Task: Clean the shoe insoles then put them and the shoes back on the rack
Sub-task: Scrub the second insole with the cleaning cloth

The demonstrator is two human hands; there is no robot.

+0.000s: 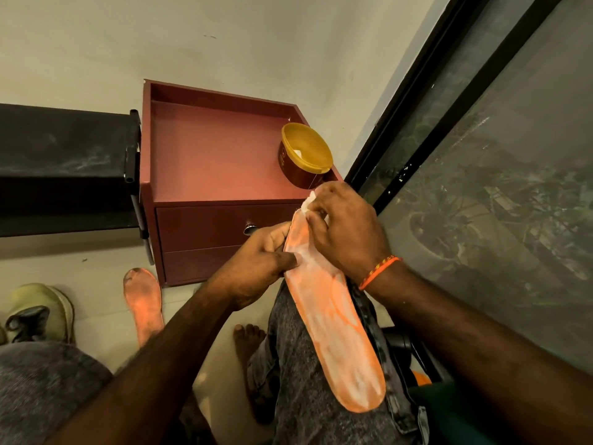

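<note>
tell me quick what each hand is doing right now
Left hand: grips the edge of the orange insole.
Right hand: fingers pinch a white wipe at the insole's tip.

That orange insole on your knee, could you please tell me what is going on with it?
A seated person is wiping the long orange foam insole, which lies along their right thigh. The left hand pinches its edge to steady it, while the right hand rubs a small white wipe near its far end. A second, dirtier orange insole lies on the floor beside a pale green shoe. A round yellow-lidded tub sits on the maroon drawer cabinet.
</note>
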